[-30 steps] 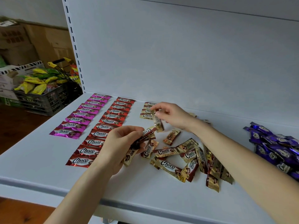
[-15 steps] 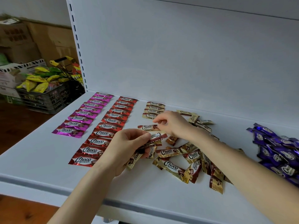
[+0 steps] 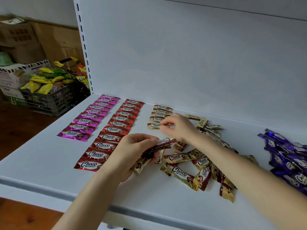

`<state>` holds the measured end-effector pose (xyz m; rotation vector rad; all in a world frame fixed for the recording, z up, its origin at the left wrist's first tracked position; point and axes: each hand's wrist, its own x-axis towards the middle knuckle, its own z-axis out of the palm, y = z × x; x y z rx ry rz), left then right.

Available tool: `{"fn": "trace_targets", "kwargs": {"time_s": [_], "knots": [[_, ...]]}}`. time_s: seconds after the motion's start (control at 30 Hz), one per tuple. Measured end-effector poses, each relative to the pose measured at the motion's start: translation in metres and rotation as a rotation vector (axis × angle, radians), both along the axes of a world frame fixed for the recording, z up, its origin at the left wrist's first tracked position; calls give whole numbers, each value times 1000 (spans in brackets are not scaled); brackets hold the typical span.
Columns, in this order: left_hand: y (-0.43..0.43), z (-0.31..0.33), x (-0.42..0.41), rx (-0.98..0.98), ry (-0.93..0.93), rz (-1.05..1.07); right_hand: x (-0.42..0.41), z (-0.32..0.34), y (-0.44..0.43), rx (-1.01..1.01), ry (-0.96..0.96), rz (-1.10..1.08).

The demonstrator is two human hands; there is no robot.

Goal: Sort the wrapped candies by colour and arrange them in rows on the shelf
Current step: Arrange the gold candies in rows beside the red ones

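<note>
On the white shelf (image 3: pixel 49 163) lie a row of pink candies (image 3: pixel 90 117), a row of red candies (image 3: pixel 114 130) and a short row of gold candies (image 3: pixel 160 113). My right hand (image 3: pixel 177 127) pinches a gold candy (image 3: pixel 153 126) lying at the near end of the gold row. My left hand (image 3: pixel 132 151) grips a bunch of several gold candies (image 3: pixel 159 145) just above the shelf. A loose pile of gold candies (image 3: pixel 191 168) lies under and around my right forearm.
A heap of purple candies (image 3: pixel 289 155) lies at the right end of the shelf. Left of the shelf's slotted upright (image 3: pixel 83 47), a dark crate (image 3: pixel 49 100) with yellow and green packets stands on the floor before cardboard boxes (image 3: pixel 54 40).
My right hand carried a gold candy back from the pile and brought it down at the near end of the gold row. My left hand kept its bunch, hardly moving.
</note>
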<state>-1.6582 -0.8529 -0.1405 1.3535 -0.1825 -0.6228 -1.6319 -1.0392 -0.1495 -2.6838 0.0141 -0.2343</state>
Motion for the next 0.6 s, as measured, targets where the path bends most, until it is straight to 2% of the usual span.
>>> {"fn": "trace_targets", "kwargs": {"time_s": [0.13, 0.6], "knots": [[1, 1, 1, -37, 63, -19, 0, -1, -4, 15, 26, -12], [1, 0, 2, -35, 77, -33, 1, -7, -8, -9, -29, 8]]}}
